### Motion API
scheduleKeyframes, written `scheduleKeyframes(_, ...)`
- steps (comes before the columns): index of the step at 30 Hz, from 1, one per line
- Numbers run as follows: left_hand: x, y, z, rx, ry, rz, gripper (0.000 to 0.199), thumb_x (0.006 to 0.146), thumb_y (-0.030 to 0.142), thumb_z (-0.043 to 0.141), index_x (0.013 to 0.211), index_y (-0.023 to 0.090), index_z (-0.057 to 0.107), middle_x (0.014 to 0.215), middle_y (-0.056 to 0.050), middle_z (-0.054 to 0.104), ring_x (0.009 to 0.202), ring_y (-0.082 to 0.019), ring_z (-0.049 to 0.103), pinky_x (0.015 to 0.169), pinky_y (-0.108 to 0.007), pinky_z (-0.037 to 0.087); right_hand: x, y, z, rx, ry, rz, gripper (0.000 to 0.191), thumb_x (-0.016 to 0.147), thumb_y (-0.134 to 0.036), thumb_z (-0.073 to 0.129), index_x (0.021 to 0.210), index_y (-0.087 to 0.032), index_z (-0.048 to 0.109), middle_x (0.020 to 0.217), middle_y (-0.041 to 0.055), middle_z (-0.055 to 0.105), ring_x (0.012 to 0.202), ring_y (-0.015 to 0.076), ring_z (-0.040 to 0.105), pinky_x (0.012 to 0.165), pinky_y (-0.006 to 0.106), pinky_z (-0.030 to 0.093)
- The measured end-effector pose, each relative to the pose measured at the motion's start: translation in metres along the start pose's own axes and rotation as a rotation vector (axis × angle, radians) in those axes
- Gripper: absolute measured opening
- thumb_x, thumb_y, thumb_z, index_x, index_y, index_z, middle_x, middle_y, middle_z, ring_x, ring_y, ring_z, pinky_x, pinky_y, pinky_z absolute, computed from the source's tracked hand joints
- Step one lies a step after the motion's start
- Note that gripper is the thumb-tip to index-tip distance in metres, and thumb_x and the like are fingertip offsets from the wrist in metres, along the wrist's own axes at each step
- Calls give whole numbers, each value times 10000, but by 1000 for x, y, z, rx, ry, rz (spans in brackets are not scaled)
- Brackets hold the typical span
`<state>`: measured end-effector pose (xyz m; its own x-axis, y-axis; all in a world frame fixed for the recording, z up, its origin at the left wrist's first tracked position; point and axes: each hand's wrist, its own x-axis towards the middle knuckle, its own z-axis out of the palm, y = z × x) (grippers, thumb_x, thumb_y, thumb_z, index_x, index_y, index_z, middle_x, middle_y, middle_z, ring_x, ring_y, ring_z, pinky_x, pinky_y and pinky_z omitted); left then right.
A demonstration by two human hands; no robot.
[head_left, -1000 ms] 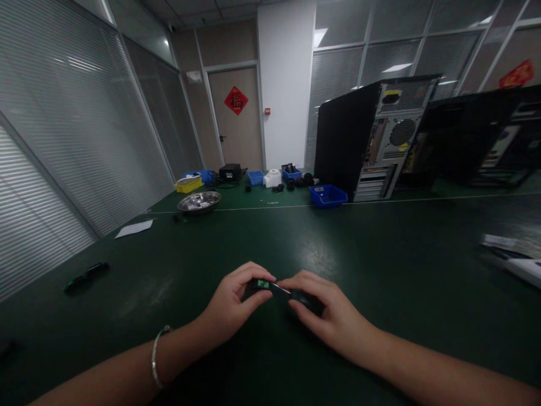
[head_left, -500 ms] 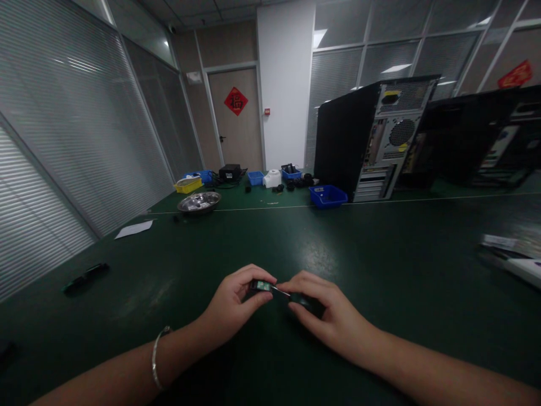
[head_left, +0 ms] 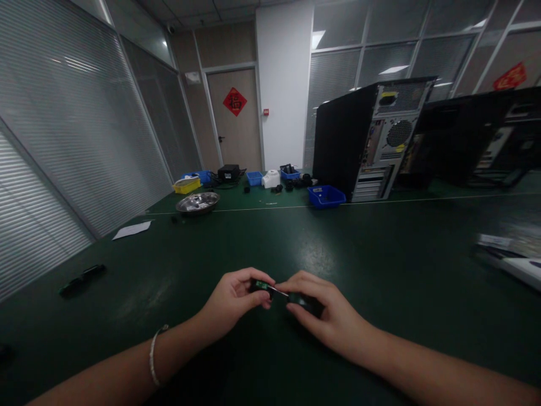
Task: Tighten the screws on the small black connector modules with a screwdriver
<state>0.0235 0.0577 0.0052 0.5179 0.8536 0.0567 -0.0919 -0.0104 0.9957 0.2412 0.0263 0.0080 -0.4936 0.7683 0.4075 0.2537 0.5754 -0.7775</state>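
Observation:
Just above the green table (head_left: 203, 248), my left hand (head_left: 234, 294) pinches a small black part with a green circuit board (head_left: 262, 286) between thumb and fingers. A screwdriver (head_left: 305, 303) with a dark handle lies in my right hand (head_left: 325, 307), its fingers wrapped round it. The thin metal shaft points left, and its tip meets the right end of the small part or lies very close to it; the exact contact is too small to tell. My fingers hide much of the part.
A dark stick-like object (head_left: 82, 280) and a white paper (head_left: 132, 230) lie left. Farther back stand a metal dish (head_left: 198, 203), a yellow tray (head_left: 186, 186), a blue tray (head_left: 327, 197) and a black computer case (head_left: 346, 141). A whitish object (head_left: 513, 262) lies right.
The small part has turned in my left hand, its board now showing darker and the thumb shifted slightly. The screwdriver stays at its right end. The whole view has drifted slightly.

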Motion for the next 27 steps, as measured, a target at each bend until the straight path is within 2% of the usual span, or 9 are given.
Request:
scheduleKeyframes(14, -1, 2, 3, -23, 19, -3, 182, 730, 150, 751, 898, 109, 696, 817, -40, 685, 689, -131, 630, 682, -272, 501, 0, 0, -1, 2, -15, 0, 360, 866, -85, 572, 1192, -228, 629, 1015, 66, 641, 938, 197, 614, 824, 338, 502)
scheduleKeyframes(18, -3, 3, 3, 92, 48, 47, 165, 768, 147, 705, 931, 122, 693, 863, -55, 657, 763, -167, 623, 703, -302, 503, 1, -1, 0, -9, -10, 9, 351, 874, -85, 564, 1186, -229, 637, 1008, 66, 639, 927, 193, 613, 818, 335, 504)
scheduleKeyframes(24, -10, 5, 3, 476, 12, 218, 152, 824, 134, 644, 956, 171, 712, 940, -74, 638, 913, -216, 602, 831, -354, 474, 0, 0, 1, -27, -25, -16, 354, 857, -70, 578, 1166, -228, 648, 1001, 64, 640, 915, 189, 612, 805, 322, 505)
scheduleKeyframes(27, -10, 4, 3, 460, 2, 231, 152, 824, 146, 653, 962, 172, 711, 934, -73, 639, 898, -213, 607, 817, -348, 478, -1, 0, 1, -32, -19, -26, 352, 852, -63, 579, 1158, -221, 647, 989, 61, 638, 910, 187, 610, 797, 316, 499)
